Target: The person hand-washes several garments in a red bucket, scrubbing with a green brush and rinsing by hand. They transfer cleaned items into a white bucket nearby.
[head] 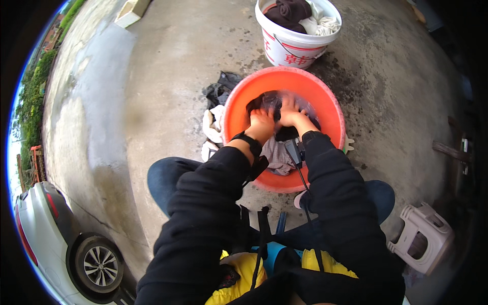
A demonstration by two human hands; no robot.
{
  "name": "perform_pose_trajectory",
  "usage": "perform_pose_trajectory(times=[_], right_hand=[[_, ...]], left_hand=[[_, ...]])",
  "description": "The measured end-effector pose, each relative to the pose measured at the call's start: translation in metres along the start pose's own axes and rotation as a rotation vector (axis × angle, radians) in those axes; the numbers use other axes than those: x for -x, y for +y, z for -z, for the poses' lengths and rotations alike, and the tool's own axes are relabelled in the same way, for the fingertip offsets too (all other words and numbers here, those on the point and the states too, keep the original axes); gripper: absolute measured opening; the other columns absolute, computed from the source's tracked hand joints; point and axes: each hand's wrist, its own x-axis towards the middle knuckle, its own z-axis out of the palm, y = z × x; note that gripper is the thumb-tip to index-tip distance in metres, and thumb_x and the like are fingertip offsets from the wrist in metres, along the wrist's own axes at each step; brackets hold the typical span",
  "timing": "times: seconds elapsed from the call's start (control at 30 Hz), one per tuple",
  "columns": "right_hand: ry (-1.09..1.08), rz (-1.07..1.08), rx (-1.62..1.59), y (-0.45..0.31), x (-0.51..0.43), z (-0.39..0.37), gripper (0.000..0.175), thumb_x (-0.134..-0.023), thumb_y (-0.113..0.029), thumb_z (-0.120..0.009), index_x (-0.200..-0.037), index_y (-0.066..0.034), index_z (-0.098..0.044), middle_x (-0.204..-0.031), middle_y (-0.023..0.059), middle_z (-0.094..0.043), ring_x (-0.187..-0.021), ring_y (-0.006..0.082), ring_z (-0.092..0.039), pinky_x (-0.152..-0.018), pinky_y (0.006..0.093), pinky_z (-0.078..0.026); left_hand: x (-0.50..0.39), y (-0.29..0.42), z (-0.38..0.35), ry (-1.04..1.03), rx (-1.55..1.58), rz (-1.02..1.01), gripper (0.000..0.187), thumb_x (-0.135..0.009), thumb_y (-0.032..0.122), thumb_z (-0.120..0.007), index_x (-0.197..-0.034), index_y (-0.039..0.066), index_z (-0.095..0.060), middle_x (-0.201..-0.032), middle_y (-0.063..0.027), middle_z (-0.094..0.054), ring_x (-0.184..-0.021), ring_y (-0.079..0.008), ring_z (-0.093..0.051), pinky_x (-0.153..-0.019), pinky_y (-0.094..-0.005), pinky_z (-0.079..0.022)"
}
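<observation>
An orange plastic basin [324, 99] stands on the ground before me, with dark wet cloth [263, 102] and some water in it. My left hand [262, 124] rests palm down on the dark cloth, its fingers bent over it and their tips hard to make out. Beside it, my right hand [291, 112] lies with fingers spread on the same cloth, blurred at the tips. A greyish-pink patterned cloth [280, 154] lies in the basin's near part, below my wrists. Neither hand visibly grips a fold.
A white bucket [293, 47] holding dark and white clothes stands just beyond the basin. Black cloth [223, 89] and white cloth [213, 124] lie on the concrete at its left. A plastic stool [423, 238] lies at right; a car [49, 244] is parked at left.
</observation>
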Motion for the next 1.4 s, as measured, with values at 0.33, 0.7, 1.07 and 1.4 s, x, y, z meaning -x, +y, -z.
perform_pose_trajectory(times=[0.33, 0.7, 1.07, 1.4], right_hand=[[-0.019, 0.168, 0.202, -0.018, 0.082, 0.033, 0.053, -0.067, -0.034, -0.081, -0.116, -0.0214, -0.065, -0.135, 0.0071, -0.040, -0.129, 0.0318, -0.031, -0.098, 0.0646, -0.030], [0.474, 0.846, -0.531, -0.045, 0.205, 0.019, 0.027, -0.085, -0.023, -0.064, -0.074, 0.0006, -0.062, -0.085, 0.0157, -0.058, -0.084, 0.0338, -0.054, -0.077, 0.0424, -0.044], [0.065, 0.264, -1.353, -0.010, 0.148, -0.016, 0.052, -0.081, -0.024, -0.073, -0.127, -0.0138, -0.050, -0.114, 0.0124, -0.059, -0.109, 0.0231, -0.054, -0.094, 0.0368, -0.042], [0.217, 0.659, -0.717, -0.032, 0.204, 0.027, 0.024, -0.067, -0.014, -0.069, -0.089, -0.0055, -0.066, -0.088, 0.0167, -0.066, -0.084, 0.0321, -0.065, -0.075, 0.0381, -0.051]], left_hand=[[0.129, 0.027, 0.019, -0.436, 2.153, 0.382, 0.086, -0.089, 0.052, -0.053, -0.149, 0.010, -0.008, -0.150, -0.0235, -0.016, -0.134, -0.0447, -0.027, -0.096, -0.0613, -0.038], [0.063, -0.005, -0.008, -0.598, 2.492, -0.447, 0.047, -0.098, 0.042, -0.034, -0.110, 0.001, -0.054, -0.103, -0.0170, -0.060, -0.089, -0.0295, -0.061, -0.080, -0.0397, -0.050], [0.106, 0.029, 0.018, -0.229, 2.611, 0.053, 0.046, -0.084, 0.041, -0.041, -0.116, 0.011, -0.055, -0.114, -0.0133, -0.060, -0.105, -0.0312, -0.057, -0.096, -0.0491, -0.041], [0.078, -0.009, -0.014, -0.529, 2.543, 0.173, 0.043, -0.092, 0.042, -0.039, -0.101, 0.004, -0.059, -0.098, -0.0176, -0.064, -0.090, -0.0318, -0.065, -0.079, -0.0466, -0.053]])
